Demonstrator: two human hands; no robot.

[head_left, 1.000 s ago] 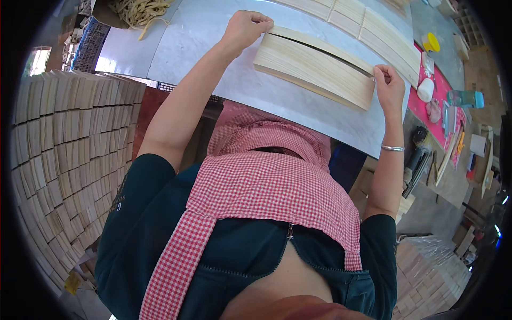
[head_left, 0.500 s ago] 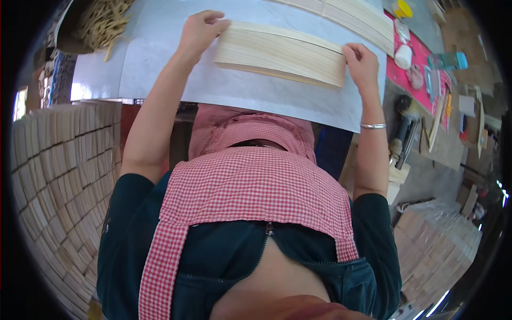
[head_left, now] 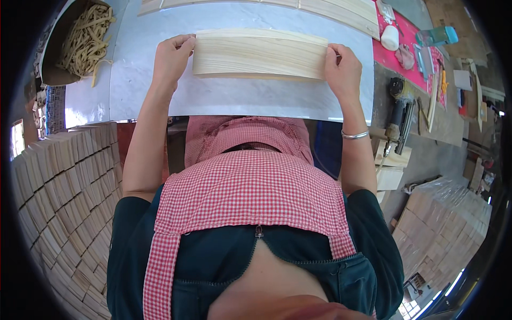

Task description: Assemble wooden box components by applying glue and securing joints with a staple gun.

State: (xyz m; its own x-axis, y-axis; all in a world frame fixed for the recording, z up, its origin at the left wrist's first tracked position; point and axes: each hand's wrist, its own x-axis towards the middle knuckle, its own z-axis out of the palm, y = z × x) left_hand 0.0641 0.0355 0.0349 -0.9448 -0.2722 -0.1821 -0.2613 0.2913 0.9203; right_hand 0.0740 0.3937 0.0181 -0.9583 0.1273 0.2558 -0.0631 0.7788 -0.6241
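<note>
A pale wooden board point(head_left: 258, 56) with visible grain lies crosswise on the white marbled tabletop point(head_left: 240, 101) in front of me. Along its far side runs a narrow pale wood strip point(head_left: 261, 34), close against it. My left hand point(head_left: 173, 57) pinches the board's left end near the far corner, fingers bent and thumb pressed in. At the opposite end my right hand point(head_left: 344, 69) grips the far right corner between thumb and curled fingers. Whether both pieces sit within each grip is hard to tell.
Longer pale boards point(head_left: 320, 9) lie at the table's far side. A bin of yellowish strips point(head_left: 88, 45) stands left. On the right are a white bottle point(head_left: 390, 38), a teal-capped clear bottle point(head_left: 437, 36) and a power tool point(head_left: 396, 120). Stacked wood point(head_left: 69, 186) rises at my left.
My left hand has closed onto the board's left end from its far left corner. The dark gap between board and far strip has narrowed. My view has turned slightly.
</note>
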